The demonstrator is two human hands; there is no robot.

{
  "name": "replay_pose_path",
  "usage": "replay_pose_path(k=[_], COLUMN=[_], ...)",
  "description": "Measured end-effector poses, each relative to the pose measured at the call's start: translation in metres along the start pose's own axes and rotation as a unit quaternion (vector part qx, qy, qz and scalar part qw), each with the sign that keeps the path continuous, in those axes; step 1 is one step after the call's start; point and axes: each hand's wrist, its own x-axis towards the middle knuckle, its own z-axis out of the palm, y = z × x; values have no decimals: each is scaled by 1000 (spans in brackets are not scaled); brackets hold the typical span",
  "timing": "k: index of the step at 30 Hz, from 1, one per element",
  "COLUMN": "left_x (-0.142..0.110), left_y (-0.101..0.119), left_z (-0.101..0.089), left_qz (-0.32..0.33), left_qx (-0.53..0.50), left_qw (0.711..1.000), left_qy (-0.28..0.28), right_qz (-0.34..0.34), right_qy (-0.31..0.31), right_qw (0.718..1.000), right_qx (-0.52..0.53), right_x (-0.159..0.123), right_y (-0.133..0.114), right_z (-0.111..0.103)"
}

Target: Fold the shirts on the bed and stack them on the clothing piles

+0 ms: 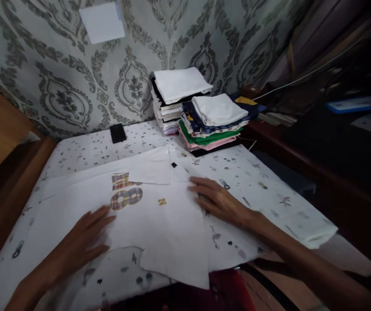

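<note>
A white T-shirt (pixel 153 220) lies spread on its side across the table, with a plaid number print and a small yellow letter N on its front. Its far sleeve is folded inward over part of the print, while the near sleeve hangs past the table's front edge. My left hand (pixel 91 235) rests on the shirt's near side, just below the print, fingers stretched out and slightly blurred. At the collar end on the right, my right hand (pixel 213 196) touches the shirt's edge with its fingers extended. Neither hand grips the cloth.
Two stacks of folded clothes stand at the back: a taller stack (pixel 182 86) by the wall and a shorter stack (pixel 217 125) before it. A black phone (pixel 118 133) lies near the wall. Wooden furniture (pixel 4 134) borders the left; a red seat (pixel 204 296) is below the front edge.
</note>
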Motion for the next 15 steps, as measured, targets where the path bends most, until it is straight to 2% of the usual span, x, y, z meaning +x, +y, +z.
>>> replay_pose_path(k=[3,6,9,12,15], left_x=[-64,-106,-124,-127,-128], left_y=[-29,-52,-60,-58,-57], left_z=[5,10,11,7,6], left_qz=[-47,-111,-150,-159,-171], left_qx=[2,-11,-18,3,37], left_qw=[999,992,985,982,977], left_qy=[3,53,87,102,122], right_qz=[-33,-58,-103,-166,-188], right_qy=[-3,-18,-35,-43,-30], right_qw=[999,998,994,985,982], right_qx=[-15,-25,-23,-7,7], right_x=[-48,-69,-70,-61,-54], right_y=[-16,-31,-45,-56,-63], right_z=[-2,-5,-5,3,12])
